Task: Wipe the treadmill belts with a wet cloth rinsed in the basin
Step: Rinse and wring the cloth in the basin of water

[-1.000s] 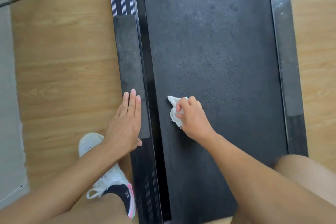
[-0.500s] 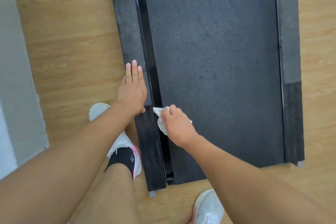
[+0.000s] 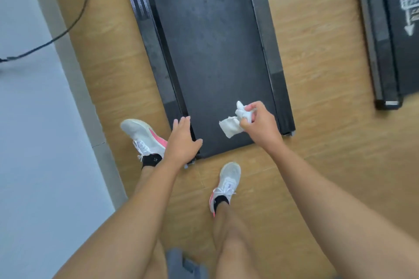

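— The belt (image 3: 210, 52)?
— Matt black and faintly speckled. The rails (image 3: 265, 41) beside it are smoother, with a slight sheen.
— And the cloth (image 3: 231, 125) over the belt?
— White, soft, crumpled fabric. The floor (image 3: 317, 63) around the belt is smooth wood-grain.

Black cable (image 3: 52, 39) trails left; white-pink sneakers (image 3: 142, 133) on wood floor (image 3: 317, 63).

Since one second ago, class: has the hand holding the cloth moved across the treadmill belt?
Yes. The right hand, gripping the cloth, has gone from the left rail across the belt to near the right rail, by the near end.
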A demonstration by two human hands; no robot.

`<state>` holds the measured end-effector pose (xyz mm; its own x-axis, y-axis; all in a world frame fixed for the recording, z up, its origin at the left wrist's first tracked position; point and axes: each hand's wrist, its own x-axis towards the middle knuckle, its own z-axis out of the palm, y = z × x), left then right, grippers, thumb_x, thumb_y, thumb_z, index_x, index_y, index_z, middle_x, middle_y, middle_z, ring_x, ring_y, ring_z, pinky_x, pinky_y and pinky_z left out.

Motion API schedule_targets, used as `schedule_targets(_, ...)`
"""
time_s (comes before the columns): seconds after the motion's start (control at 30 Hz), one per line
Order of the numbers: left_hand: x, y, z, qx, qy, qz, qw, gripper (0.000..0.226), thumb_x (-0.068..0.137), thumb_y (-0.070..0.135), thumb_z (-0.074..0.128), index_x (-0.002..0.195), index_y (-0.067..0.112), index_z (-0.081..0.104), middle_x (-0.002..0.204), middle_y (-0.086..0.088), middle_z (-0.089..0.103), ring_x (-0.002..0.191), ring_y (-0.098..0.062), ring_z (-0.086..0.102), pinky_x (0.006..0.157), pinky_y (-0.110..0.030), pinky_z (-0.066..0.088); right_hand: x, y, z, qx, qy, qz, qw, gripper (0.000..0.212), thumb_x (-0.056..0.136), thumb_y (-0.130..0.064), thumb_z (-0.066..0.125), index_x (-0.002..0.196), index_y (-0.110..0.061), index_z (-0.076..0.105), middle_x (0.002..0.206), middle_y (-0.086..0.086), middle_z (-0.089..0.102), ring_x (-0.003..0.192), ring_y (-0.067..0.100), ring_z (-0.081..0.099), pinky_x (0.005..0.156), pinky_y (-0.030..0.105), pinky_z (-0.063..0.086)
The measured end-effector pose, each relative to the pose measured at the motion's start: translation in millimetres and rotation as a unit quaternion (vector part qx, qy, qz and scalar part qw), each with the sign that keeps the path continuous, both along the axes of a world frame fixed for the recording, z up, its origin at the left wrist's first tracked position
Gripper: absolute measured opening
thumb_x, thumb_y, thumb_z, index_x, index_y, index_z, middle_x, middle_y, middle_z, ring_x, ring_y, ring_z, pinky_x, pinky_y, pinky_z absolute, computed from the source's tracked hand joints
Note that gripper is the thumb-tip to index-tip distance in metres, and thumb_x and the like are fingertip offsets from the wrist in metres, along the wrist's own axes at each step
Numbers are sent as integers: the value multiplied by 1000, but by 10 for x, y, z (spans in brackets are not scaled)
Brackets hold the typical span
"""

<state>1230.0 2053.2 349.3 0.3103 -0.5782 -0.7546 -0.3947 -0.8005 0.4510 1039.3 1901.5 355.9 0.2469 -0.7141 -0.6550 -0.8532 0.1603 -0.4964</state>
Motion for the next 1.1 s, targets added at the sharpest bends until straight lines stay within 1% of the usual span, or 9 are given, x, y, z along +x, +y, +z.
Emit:
schedule_targets(0.1,-45,-13,981,-67,-3,27,997,64,97,26,65,157,20,43,159,4,47,149,-16,41,122,-39,36,-47,-111,986,-45,-18,20,999,22,92,-21,65,114,-24,64,96,-1,60,83,9,58,67,24,41)
schedule_targets(0.2,135,-29,1698,-113,-26,39,992,52,98,22,62,149,21,54,142,5,61,133,-14,55,111,-30,44,-96,-10,1724,-69,-32,5,997,18,86,-23,64,102,-32,66,97,2,62,82,11,63,69,30,48)
schedule_targets(0.3,362,-50,2318,-131,-39,-3,991,50,99,20,61,148,21,53,137,6,62,127,-13,58,104,-28,46,-82,252,2396,-88,-29,-20,995,20,84,-27,62,101,-37,66,98,0,60,81,7,63,69,29,49)
schedule_targets(0.47,660,-167,3362,-132,-52,-154,978,56,102,30,57,155,27,42,143,10,59,130,-11,57,104,-36,51,-210,659,3487,-101,5,47,994,29,87,-10,66,98,-36,62,92,-10,46,78,4,55,68,25,41)
schedule_targets(0.6,594,-457,4083,-150,-88,-284,943,55,102,34,53,154,30,38,143,10,58,128,-12,56,101,-37,52,-564,680,4264,-164,-2,-46,985,41,83,-5,68,93,-44,61,91,-12,49,80,5,57,66,27,48)
schedule_targets(0.8,-496,-1097,4723,-192,-44,-428,882,63,105,36,52,162,28,28,160,13,39,147,-8,36,109,-30,40,-1592,838,5026,-248,1,-240,939,28,89,-11,63,98,-37,66,97,-13,54,87,-2,59,65,15,43)
schedule_targets(0.97,-1971,-1815,4759,-206,-17,-502,840,62,104,37,54,161,29,30,158,10,43,145,-12,41,111,-34,42,-2759,936,4999,-244,17,-367,897,28,91,-9,61,104,-31,72,99,-9,52,78,11,62,70,35,51)
schedule_targets(1.03,-2594,-2107,4713,-195,-7,-530,825,63,103,37,55,160,30,30,158,6,46,143,-16,44,110,-36,43,-3297,911,4900,-234,30,-395,888,29,90,-7,63,104,-29,75,95,-6,50,75,14,61,66,29,49)
schedule_targets(1.1,-3224,-2399,4681,-193,-11,-547,814,63,103,36,55,160,29,30,158,3,47,140,-19,48,108,-37,44,-3881,837,4802,-227,41,-428,874,31,88,-3,64,102,-27,77,92,-8,47,71,8,58,61,16,42)
